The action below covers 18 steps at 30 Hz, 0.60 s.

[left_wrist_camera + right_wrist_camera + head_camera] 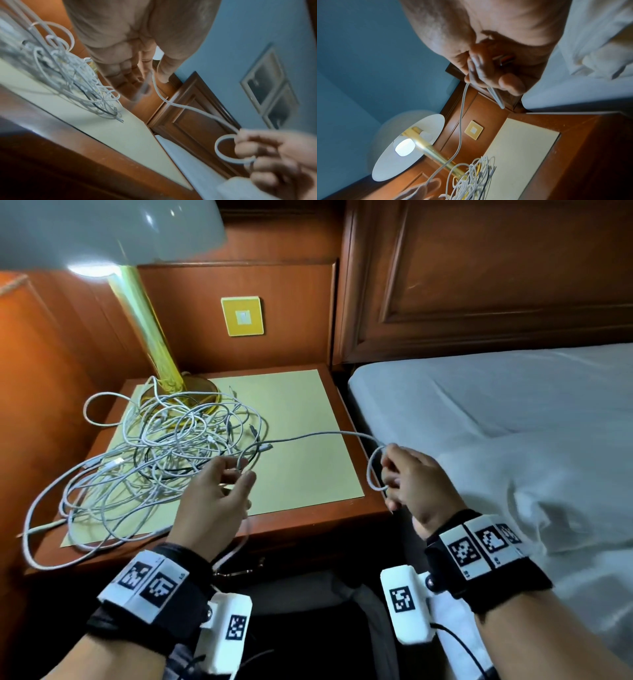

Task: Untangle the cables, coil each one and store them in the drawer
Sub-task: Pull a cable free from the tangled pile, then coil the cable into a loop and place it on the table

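Head view: right hand (416,484) is gripping a looped thin white cable (322,434); left hand (219,494) is loosely pinching it beside the tangled white cable pile (154,446) on the wooden bench (308,522).

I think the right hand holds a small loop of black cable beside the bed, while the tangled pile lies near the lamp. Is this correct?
Not quite: the cable in the right hand is white, not black, as the head view shows. The rest holds: the hand holds a small loop of it beside the bed, and the tangled pile lies near the lamp.
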### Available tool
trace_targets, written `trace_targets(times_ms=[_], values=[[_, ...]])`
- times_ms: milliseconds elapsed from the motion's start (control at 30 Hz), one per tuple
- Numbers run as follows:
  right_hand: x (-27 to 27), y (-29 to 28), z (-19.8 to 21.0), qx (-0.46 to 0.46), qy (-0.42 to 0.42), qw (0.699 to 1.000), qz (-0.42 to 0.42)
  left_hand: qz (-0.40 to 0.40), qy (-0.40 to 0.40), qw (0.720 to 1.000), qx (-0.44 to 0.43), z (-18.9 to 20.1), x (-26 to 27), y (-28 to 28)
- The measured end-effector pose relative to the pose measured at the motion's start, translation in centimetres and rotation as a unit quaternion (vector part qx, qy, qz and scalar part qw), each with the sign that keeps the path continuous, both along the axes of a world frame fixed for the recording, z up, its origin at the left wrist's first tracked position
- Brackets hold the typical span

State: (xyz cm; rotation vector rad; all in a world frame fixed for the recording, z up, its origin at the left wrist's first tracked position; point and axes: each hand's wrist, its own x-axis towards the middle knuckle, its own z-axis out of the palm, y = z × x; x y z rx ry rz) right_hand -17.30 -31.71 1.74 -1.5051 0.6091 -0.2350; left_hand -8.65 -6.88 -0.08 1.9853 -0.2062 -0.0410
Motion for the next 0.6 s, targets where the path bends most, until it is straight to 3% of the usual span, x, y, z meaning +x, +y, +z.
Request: trace_targets(times_ms=[133,233,333,467,600], values=[[-0.2,2.0,0.5,0.024,0.021,0.996,0.087,0.002,-0.071,0.976,0.207,-0.1,-1.0,-0.4],[-0.4,2.8,0.7,0.037,0.028,0.991,0.129,-0.015,-0.113,0.958,0.262,0.1,-1.6,-0.9],[-0.6,3.5,0.8,0.085,0.026,0.983,0.162,-0.125,-0.169,0.962,0.173,-0.6,-2.0,-1.6],[-0.6,4.2,0.8,0.137,0.021,0.975,0.174,-0.197,-0.081,0.977,0.009,-0.8,-3.0,-2.8],[-0.7,4.9,0.7,0.168,0.012,0.968,0.184,-0.208,-0.021,0.974,-0.084,0.0,-2.9,-3.3]])
